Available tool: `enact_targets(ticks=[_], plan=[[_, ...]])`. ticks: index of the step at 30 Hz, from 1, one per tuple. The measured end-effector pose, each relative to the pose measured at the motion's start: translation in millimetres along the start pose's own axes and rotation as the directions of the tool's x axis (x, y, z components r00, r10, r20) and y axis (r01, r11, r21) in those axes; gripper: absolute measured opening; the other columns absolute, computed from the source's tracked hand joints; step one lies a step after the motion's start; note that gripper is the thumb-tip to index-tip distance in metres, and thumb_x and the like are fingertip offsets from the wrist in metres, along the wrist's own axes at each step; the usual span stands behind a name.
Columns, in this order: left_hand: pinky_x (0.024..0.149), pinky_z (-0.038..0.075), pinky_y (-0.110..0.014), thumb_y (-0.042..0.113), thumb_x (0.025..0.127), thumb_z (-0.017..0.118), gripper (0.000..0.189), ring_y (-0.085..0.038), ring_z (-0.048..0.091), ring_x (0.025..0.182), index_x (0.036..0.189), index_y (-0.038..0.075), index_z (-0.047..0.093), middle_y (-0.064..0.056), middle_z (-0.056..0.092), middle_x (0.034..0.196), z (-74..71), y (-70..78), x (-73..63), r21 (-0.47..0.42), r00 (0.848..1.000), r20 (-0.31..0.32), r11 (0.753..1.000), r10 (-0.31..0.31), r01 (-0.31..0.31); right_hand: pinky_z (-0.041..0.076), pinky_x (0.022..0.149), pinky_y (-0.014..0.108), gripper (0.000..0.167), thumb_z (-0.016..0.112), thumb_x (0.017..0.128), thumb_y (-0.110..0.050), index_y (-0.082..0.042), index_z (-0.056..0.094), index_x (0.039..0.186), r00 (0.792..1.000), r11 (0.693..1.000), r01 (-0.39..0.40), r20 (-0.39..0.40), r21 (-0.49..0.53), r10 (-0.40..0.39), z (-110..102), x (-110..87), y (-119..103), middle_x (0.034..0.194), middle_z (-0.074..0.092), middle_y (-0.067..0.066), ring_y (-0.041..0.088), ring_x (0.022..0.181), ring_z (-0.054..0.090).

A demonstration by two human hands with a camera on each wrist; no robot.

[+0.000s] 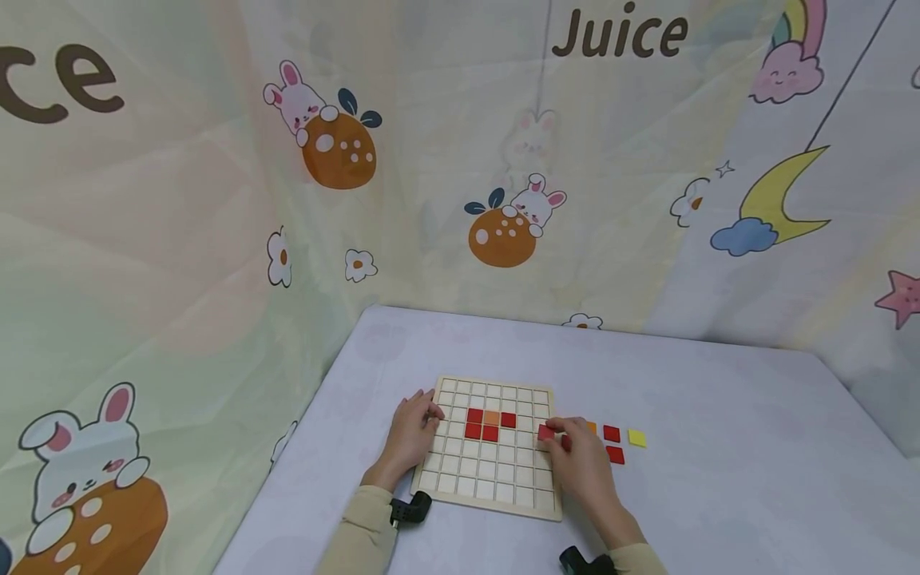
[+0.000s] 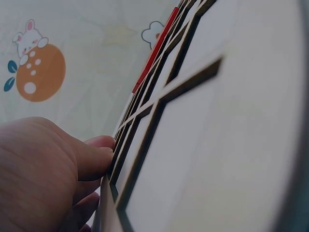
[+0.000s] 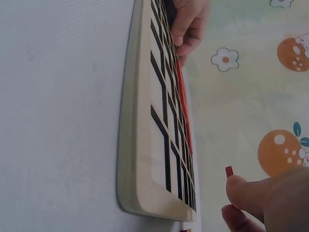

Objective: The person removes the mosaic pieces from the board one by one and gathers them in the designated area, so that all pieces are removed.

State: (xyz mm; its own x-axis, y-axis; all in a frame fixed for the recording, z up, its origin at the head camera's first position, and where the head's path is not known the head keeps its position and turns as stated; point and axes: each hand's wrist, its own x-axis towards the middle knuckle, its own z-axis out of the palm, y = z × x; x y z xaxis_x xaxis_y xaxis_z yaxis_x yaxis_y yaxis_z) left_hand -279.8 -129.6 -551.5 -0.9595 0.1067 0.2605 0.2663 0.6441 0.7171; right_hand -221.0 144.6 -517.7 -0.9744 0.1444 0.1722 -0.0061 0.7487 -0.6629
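A wooden grid board [image 1: 485,489] lies on the table, with several red square tiles [image 1: 490,433] and one orange tile [image 1: 492,418] set in its upper middle cells. At the board's left edge, my left hand [image 1: 413,431] grips the rim between thumb and fingers; the left wrist view shows the thumb [image 2: 96,162] against that rim. Over the right edge, my right hand [image 1: 584,463] pinches a red square tile [image 1: 546,432] between thumb and forefinger. In the right wrist view this tile [image 3: 229,171] stands out past the fingertips, apart from the board.
Right of the board, loose tiles lie on the white tabletop [image 1: 719,495]: red ones [image 1: 612,434], a yellow one [image 1: 636,438] and an orange one [image 1: 592,427] partly behind my right hand. A printed curtain [image 1: 424,160] hangs behind and at the left.
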Motion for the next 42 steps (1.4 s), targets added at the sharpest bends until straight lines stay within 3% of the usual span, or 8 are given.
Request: enact_targets(ticks=[3,8,15,21,27,34,42], plan=[[0.119,0.015,-0.054,-0.002,0.09,0.061,0.02,-0.039,0.034,0.14,0.085,0.017,0.062,-0.022,0.049,0.143,-0.4,0.2,0.1,-0.001,1.0,-0.003,1.0,0.005,-0.005,0.055,0.074,0.03,0.037,0.076,0.085,-0.019,-0.011,0.067,0.119,1.0,1.0,-0.004,0.001,-0.014,0.004,-3.4,-2.5,4.0,0.112,0.059,0.005,0.021,0.094,0.056],[0.12,0.015,-0.054,-0.003,0.089,0.061,0.02,-0.039,0.034,0.14,0.084,0.017,0.062,-0.021,0.049,0.143,-0.5,0.2,0.1,-0.004,1.0,-0.004,1.0,0.005,-0.005,0.055,0.087,0.042,0.037,0.073,0.086,-0.019,-0.01,0.066,0.122,1.0,1.0,-0.024,0.019,-0.005,0.024,-8.6,-6.7,10.7,0.129,0.055,0.01,0.029,0.11,0.053],[0.119,0.015,-0.054,-0.003,0.09,0.061,0.02,-0.039,0.034,0.14,0.085,0.017,0.062,-0.022,0.048,0.143,0.8,-0.7,-0.2,-0.005,1.0,0.002,1.0,0.004,-0.004,0.047,0.073,0.031,0.035,0.075,0.085,-0.018,-0.012,0.068,0.119,1.0,1.0,-0.005,-0.009,0.026,0.006,-11.0,-10.5,17.3,0.119,0.057,0.005,0.023,0.094,0.051],[0.12,0.015,-0.054,-0.002,0.091,0.061,0.019,-0.039,0.033,0.141,0.085,0.017,0.062,-0.021,0.048,0.144,2.4,-1.0,-0.2,0.001,1.0,0.007,1.0,-0.007,0.007,0.052,0.074,0.029,0.034,0.078,0.083,-0.017,-0.012,0.07,0.116,0.998,0.999,0.02,-0.065,0.034,-0.018,-11.9,-13.6,27.0,0.11,0.06,0.003,0.021,0.092,0.053],[0.119,0.016,-0.054,0.0,0.09,0.063,0.017,-0.039,0.034,0.14,0.085,0.017,0.062,-0.021,0.048,0.144,0.3,0.5,0.4,0.002,1.0,0.006,1.0,-0.005,0.005,0.05,0.077,0.032,0.035,0.075,0.085,-0.012,-0.011,0.068,0.119,0.997,1.0,-0.022,-0.077,0.007,0.022,-13.6,-12.4,34.9,0.113,0.06,0.005,0.022,0.094,0.052],[0.12,0.015,-0.053,0.003,0.089,0.064,0.014,-0.038,0.033,0.141,0.085,0.016,0.062,-0.02,0.048,0.144,-0.3,1.1,1.8,0.013,1.0,0.011,1.0,-0.019,0.019,0.041,0.063,0.024,0.036,0.072,0.087,-0.011,-0.009,0.066,0.123,0.995,0.997,-0.076,-0.06,-0.006,0.075,-20.3,-10.7,41.7,0.106,0.056,0.007,0.021,0.088,0.047],[0.119,0.015,-0.055,0.004,0.089,0.065,0.012,-0.04,0.034,0.14,0.084,0.015,0.062,-0.021,0.048,0.144,0.2,2.5,0.0,0.003,1.0,0.002,1.0,-0.01,0.01,0.04,0.061,0.023,0.034,0.072,0.088,-0.01,-0.009,0.067,0.121,0.991,0.995,-0.098,-0.093,-0.021,0.096,-28.6,-10.3,52.9,0.096,0.053,0.007,0.02,0.086,0.046]])
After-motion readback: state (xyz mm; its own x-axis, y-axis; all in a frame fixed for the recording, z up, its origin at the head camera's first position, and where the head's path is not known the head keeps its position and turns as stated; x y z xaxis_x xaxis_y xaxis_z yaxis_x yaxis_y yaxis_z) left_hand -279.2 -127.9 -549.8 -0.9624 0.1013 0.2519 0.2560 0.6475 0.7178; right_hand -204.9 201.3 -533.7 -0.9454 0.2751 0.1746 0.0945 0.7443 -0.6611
